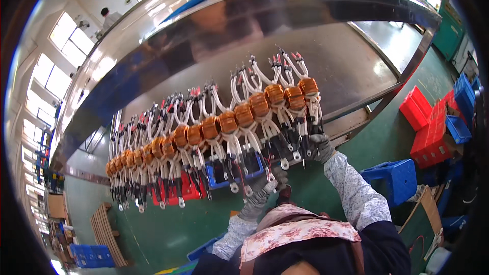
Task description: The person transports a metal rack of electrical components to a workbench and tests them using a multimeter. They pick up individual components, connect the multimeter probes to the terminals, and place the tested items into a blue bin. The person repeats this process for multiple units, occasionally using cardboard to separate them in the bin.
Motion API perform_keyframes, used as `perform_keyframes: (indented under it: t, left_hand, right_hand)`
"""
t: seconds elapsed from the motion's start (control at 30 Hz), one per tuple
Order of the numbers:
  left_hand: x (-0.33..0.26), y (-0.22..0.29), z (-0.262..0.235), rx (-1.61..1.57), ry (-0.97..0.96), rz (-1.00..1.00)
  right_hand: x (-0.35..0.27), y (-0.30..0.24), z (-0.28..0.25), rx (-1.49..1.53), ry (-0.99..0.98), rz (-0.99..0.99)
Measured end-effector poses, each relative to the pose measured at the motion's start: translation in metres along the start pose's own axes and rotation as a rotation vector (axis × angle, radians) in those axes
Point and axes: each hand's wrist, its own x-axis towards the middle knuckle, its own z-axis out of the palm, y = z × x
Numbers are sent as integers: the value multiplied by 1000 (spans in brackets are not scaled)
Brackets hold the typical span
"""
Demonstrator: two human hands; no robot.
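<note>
A long row of copper-wound coils [243,115] lies along the near side of the metal table, with white-sleeved leads sticking out on both sides. The near leads have black sleeves and ring terminals [284,163] that hang over the table's edge. My right hand [322,147], in a grey glove, is curled around black-sleeved leads [309,140] at the right end of the row. Below the middle of the row, my left hand [259,199], also gloved, is closed at a lead's ring terminal [271,185]. Its fingertips are partly hidden.
A polished metal shelf edge [244,33] arches above the table [336,53]. Under the row stand a blue bin [219,182] and a red bin [189,193]. A blue stool [395,178] and red crates [430,142] are on the right. Wooden slats [106,234] lie at left.
</note>
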Motion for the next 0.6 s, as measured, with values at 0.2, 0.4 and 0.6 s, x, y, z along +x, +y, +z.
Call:
perform_keyframes:
  t: [0.2, 0.4, 0.6]
  left_hand:
    - [20, 20, -14, 200, -82, -116]
    - [41, -36, -63, 419, -91, -71]
    - [35, -4, -24, 382, 110, -268]
  right_hand:
    - [30, 24, 3, 75, -51, -12]
    - [32, 27, 26, 255, -145, 115]
    - [31, 7, 73, 84, 158, 2]
